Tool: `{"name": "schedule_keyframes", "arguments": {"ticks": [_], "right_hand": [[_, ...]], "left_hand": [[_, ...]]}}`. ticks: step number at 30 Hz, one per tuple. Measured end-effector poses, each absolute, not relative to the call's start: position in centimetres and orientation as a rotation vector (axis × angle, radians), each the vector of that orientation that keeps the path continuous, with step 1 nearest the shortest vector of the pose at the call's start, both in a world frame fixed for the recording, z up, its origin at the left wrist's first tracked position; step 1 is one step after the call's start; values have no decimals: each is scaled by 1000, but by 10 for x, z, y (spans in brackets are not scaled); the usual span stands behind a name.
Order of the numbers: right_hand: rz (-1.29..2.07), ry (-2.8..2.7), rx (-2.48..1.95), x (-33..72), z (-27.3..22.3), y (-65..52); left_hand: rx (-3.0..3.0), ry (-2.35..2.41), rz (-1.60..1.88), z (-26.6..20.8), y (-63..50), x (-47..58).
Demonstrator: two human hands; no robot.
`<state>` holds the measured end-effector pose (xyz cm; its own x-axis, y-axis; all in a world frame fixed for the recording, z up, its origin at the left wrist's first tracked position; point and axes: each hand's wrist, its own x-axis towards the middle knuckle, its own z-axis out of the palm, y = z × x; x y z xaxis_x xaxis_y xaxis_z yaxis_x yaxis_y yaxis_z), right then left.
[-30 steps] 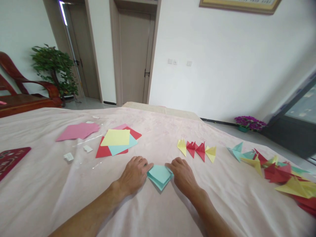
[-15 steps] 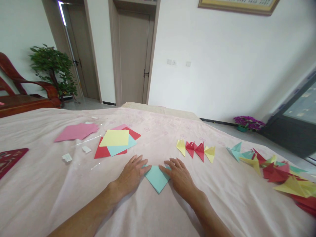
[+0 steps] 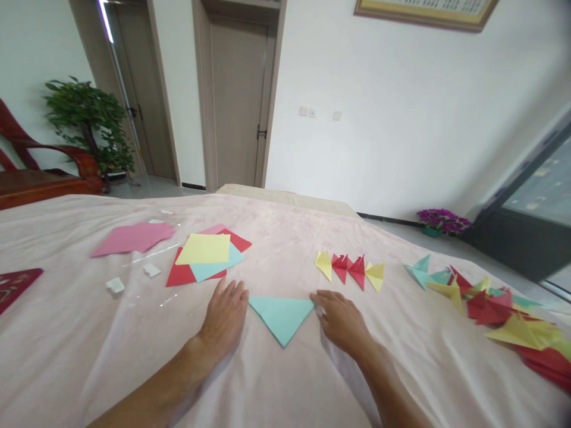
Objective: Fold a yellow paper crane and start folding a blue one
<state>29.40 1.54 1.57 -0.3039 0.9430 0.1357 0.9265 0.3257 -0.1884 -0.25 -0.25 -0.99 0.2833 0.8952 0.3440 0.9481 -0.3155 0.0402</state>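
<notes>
On the cloth-covered counter [image 3: 276,389], one blue paper [image 3: 283,318] lies between two bare hands, folded to a triangle with its point toward the person.

The left hand [image 3: 226,312] is flat and loosely spread beside the left corner of the paper, gripping nothing that I can see; whether it touches the edge, I cannot tell. The right hand [image 3: 341,318] has its fingertips at the right corner, but its thumb side is hard to make out, so I cannot say if it pinches. The inner layers of the fold are hidden. Further off, a yellow sheet [image 3: 205,248] covers part of the blue and red sheets [image 3: 177,272] below it. At the left, a red object [image 3: 20,285] is cut by the picture border, and at the right some folded papers [image 3: 517,330] overlap too much to count. The wall frame [image 3: 426,18] loses its top.
</notes>
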Motion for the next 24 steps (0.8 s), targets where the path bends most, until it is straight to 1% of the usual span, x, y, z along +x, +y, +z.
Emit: {"name": "schedule_keyframes", "arguments": {"ticks": [2, 4, 8, 11, 14, 17, 20, 24], "right_hand": [[228, -2262, -1638, 291, 11, 20], [302, -2208, -1569, 288, 6, 24], [367, -2142, -1497, 282, -1, 30], [432, -2050, -1473, 278, -4, 31], [523, -1943, -1449, 274, -7, 32], [630, -1813, -1425, 269, -8, 32], [754, -1684, -1384, 263, -7, 30], [1047, -1443, -1277, 253, -2, 21]], "left_hand": [[-2382, -1701, -520, -9, -3, -3], [-2512, -1607, -613, -8, -5, 0], [-2839, -1335, -731, -7, -11, 9], [-2940, -1301, -822, -10, -9, 16], [-2940, -1468, -1099, -13, -2, 19], [-2784, -1706, -1349, -13, 6, 18], [-2533, -1941, -1471, -11, 8, 17], [-2368, -2096, -1586, -9, 6, 17]]}}
